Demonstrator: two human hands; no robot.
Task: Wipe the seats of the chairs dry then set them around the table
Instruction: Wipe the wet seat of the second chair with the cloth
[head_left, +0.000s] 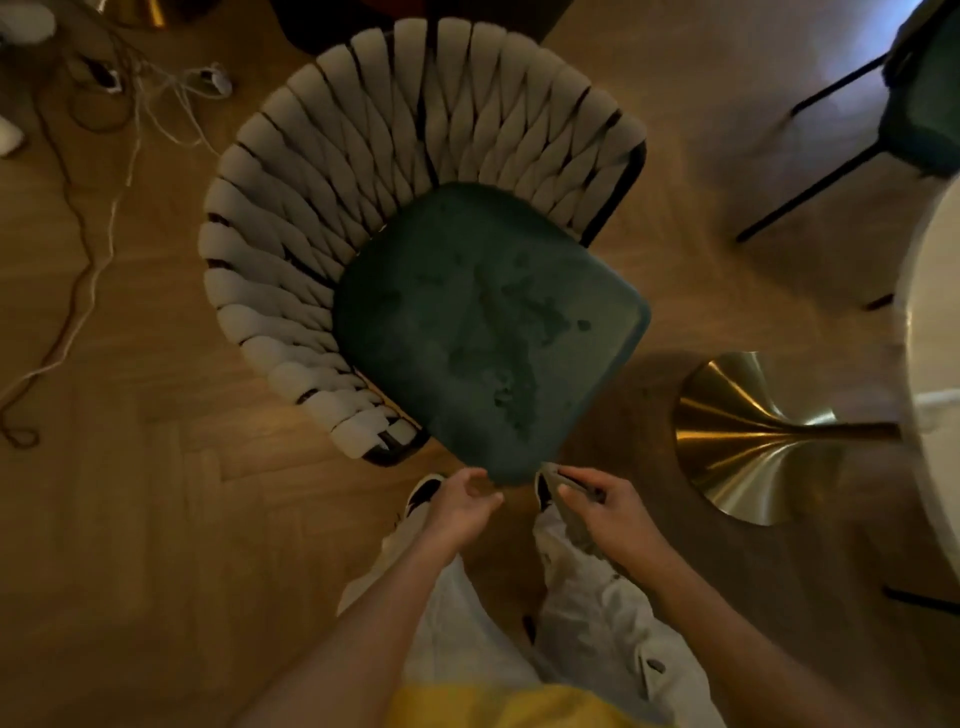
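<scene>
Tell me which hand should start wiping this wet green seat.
Right. The right hand already grips the grey cloth at the near edge of the green seat, where dark wet patches show. The left hand hovers beside it, fingers loosely curled, holding nothing.

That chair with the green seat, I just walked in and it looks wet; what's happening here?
A person stands over the chair. Its green seat shows dark damp patches, so wiping looks unfinished. The right hand grips a grey cloth at the seat's near corner; the left hand hovers beside it, empty. The table stands at right.
</scene>
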